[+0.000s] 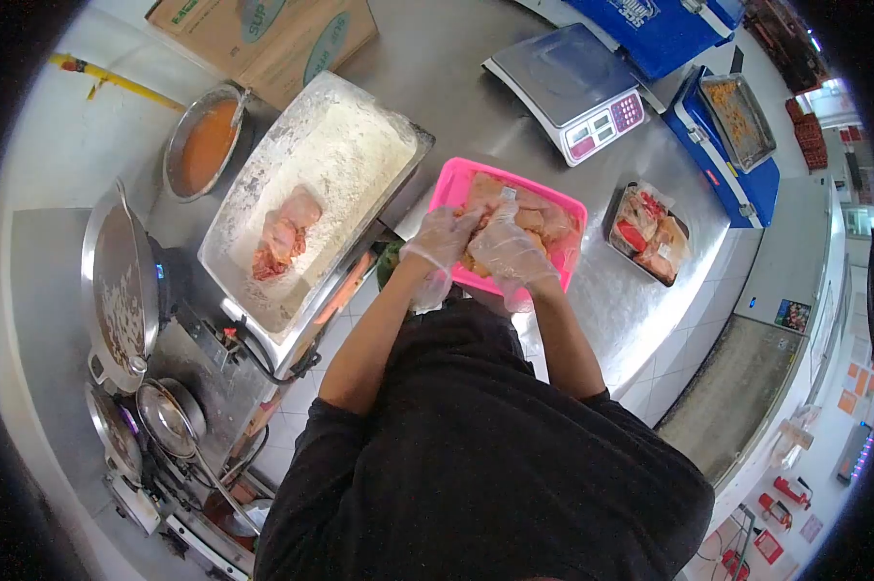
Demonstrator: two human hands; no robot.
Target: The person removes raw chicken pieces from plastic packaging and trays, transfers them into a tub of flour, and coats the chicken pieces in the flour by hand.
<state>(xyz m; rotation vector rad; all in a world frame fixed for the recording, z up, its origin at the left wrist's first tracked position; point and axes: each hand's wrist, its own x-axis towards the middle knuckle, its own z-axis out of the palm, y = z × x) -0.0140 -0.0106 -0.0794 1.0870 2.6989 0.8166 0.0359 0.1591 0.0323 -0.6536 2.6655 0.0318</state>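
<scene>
A pink tray [577, 211] holding pieces of raw chicken [529, 203] stands on the steel table in front of me. My left hand [444, 235], in a clear plastic glove, is at the tray's left side with its fingers closed on the meat. My right hand [512, 245], gloved too, lies over the middle of the tray with its fingertips bent into the chicken. Its grip is partly hidden. To the left, a large metal pan [360, 145] of white flour holds a few raw chicken pieces [287, 232].
A weighing scale [572, 87] stands behind the tray, with a small tray of packed meat [648, 232] to the right. Blue coolers [718, 145] are at the back right. At the left are a bowl of orange liquid [203, 147], a big wok [122, 286] and a cardboard box [263, 44].
</scene>
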